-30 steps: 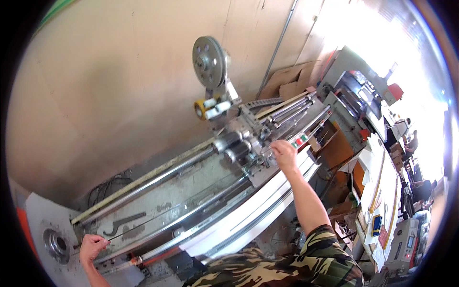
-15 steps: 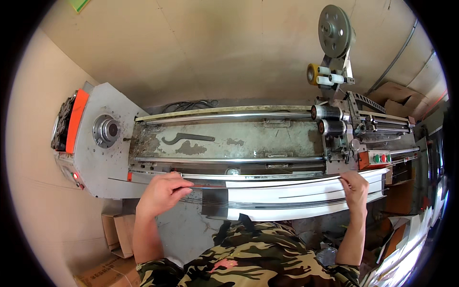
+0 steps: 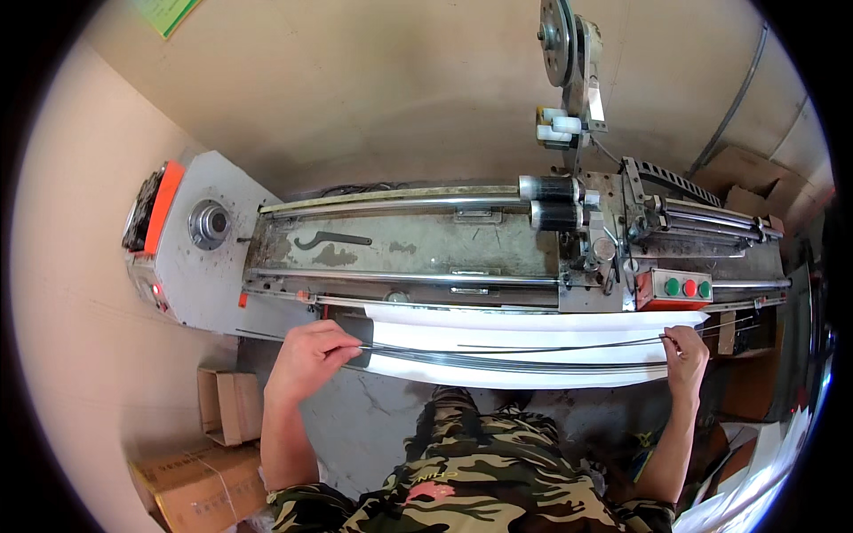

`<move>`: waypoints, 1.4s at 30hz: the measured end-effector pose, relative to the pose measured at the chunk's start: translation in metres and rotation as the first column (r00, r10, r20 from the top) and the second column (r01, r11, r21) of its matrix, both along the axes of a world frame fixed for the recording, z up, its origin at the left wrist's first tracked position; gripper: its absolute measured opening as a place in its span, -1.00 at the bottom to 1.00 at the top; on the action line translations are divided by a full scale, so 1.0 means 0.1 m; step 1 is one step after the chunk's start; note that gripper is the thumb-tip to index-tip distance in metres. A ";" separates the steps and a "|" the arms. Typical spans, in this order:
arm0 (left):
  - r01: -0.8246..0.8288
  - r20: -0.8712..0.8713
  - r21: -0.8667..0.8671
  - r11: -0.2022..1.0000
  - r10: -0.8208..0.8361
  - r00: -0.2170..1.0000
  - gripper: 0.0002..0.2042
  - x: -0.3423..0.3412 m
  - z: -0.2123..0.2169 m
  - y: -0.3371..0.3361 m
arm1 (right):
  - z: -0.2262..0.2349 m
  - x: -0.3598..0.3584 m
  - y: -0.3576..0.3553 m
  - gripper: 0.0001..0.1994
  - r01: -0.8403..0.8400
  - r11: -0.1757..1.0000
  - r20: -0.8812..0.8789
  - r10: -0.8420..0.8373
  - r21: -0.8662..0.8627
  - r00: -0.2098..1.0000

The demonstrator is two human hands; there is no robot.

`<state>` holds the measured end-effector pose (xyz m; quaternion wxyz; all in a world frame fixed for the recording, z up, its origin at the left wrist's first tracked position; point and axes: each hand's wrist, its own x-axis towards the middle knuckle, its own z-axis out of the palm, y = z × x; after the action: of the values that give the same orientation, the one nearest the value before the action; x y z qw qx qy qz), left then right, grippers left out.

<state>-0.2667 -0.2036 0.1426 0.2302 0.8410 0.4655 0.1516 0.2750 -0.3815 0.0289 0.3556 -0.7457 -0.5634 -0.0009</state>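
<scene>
Thin dark rods (image 3: pixel 533 360) lie lengthwise over a white sheet (image 3: pixel 498 377) along the front of a long machine. My left hand (image 3: pixel 311 355) is closed, pinching a thin dark rod (image 3: pixel 604 344) between thumb and fingers at the sheet's dark left end. Near the sheet's right end, my right hand (image 3: pixel 686 362) pinches what looks like the same rod. Thin ends stick out beyond both hands. Whether either grip takes in more than one rod is hard to tell.
Behind the sheet, the machine has rails (image 3: pixel 409 277), a carriage with black rollers (image 3: pixel 553 216), and a button box (image 3: pixel 675 289). A hook spanner (image 3: pixel 333 239) rests on its bed. A grey headstock (image 3: pixel 209 240) stands left, cardboard boxes (image 3: pixel 200 489) below it.
My view has shifted. The right hand has moved rightward along the rods, and both hands keep their pinch. The machine's carriage sits farther left, closer to the headstock.
</scene>
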 end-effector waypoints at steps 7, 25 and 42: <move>0.027 -0.019 0.078 0.997 -0.026 0.999 -0.90 0.34 0.00 -0.39 | -0.31 0.32 -0.24 -0.86 -0.021 0.993 -0.056 0.015 -0.114 0.998; 0.272 -0.369 -0.084 0.959 -0.284 0.885 -0.85 0.63 -2.58 -0.09 | -1.34 -0.83 -0.09 -0.87 -0.293 0.736 -0.147 0.258 -0.611 0.955; 0.414 -0.461 -0.302 0.859 -0.512 0.725 -0.80 1.18 -1.62 0.50 | -0.84 -0.62 0.54 -0.78 -0.472 0.796 -0.139 0.456 -0.380 0.879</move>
<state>-0.1487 -0.1539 -0.0194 0.1983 0.9150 0.2960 -0.1891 0.2134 -0.3274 -0.0552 0.1951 -0.6416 -0.7094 0.2169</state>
